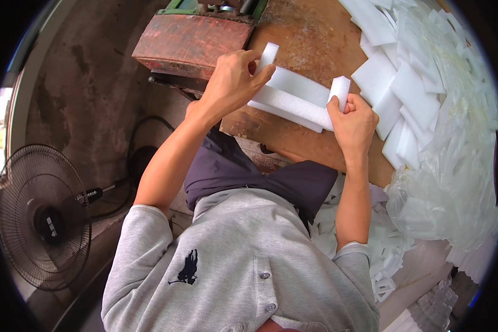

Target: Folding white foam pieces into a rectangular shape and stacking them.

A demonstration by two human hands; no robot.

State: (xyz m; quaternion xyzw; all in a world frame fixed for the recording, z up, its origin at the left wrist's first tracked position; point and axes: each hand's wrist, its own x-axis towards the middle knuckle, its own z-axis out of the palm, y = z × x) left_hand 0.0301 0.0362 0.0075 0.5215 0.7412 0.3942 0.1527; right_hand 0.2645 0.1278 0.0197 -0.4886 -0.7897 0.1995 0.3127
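Note:
Between my two hands is a white foam piece (296, 105), a long strip with both ends standing up like a shallow U. My left hand (235, 77) pinches its left upright end between thumb and fingers. The right upright end is gripped by my right hand (355, 119), thumb toward me. Beneath and behind the strip, a flat white foam sheet (299, 83) lies on the brown wooden table (310, 33); the strip partly covers it. Whether the strip touches the sheet, I cannot tell.
White foam sheets (401, 91) are heaped on the table's right, beside clear plastic bags (442, 205). A worn red and green machine (191, 44) stands at the far left of the table. At left is a black fan (44, 216). Foam scraps (384, 260) lie low on the right.

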